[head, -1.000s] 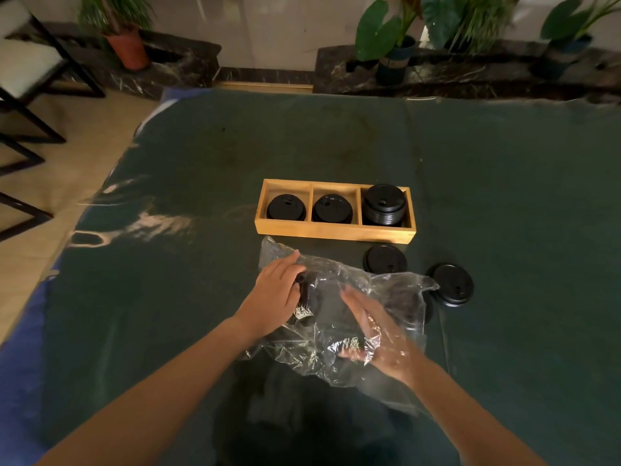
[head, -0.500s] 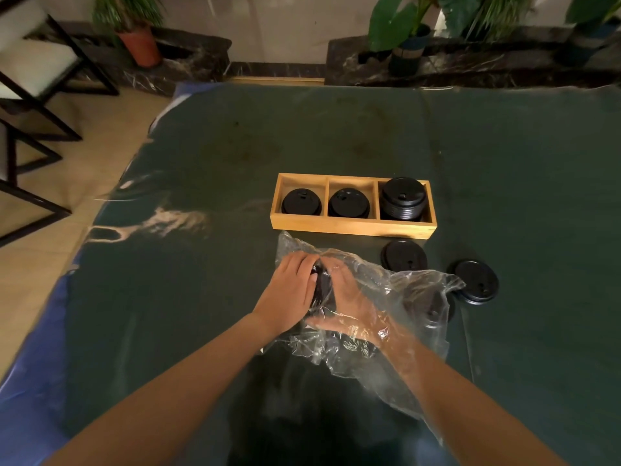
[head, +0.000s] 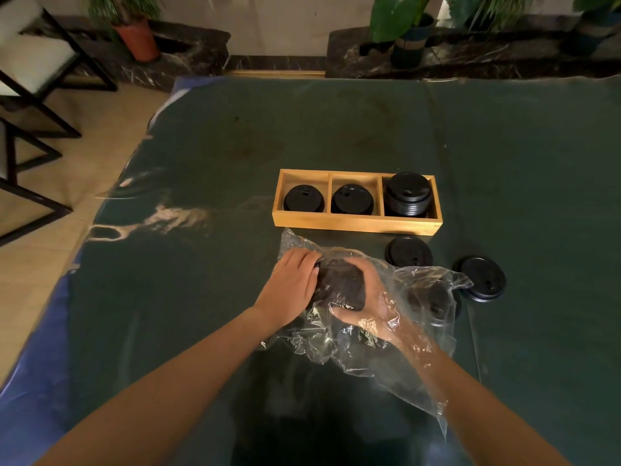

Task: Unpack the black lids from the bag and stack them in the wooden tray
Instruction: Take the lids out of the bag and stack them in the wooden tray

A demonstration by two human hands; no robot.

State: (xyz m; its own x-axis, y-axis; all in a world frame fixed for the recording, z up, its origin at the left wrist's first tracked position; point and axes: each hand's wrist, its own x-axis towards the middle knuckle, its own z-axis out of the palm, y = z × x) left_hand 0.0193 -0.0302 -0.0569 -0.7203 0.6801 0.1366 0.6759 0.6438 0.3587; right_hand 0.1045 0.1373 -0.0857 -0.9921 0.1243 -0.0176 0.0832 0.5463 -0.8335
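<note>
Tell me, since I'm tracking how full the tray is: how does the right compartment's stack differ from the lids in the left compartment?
The right compartment's stack is tall, with many ribbed rims showing, and rises above the wooden tray wall. The lids in the left compartment sit low, below the wall; only the top one shows clearly. The right stack nearly fills its compartment, while the left leaves bare wood behind. Both are black, round and lie top up.

A dark green cloth (head: 369,129) is spread over the table. Potted plants (head: 134,31) are lined along the far wall, and black-framed chairs (head: 37,72) are set at left.
</note>
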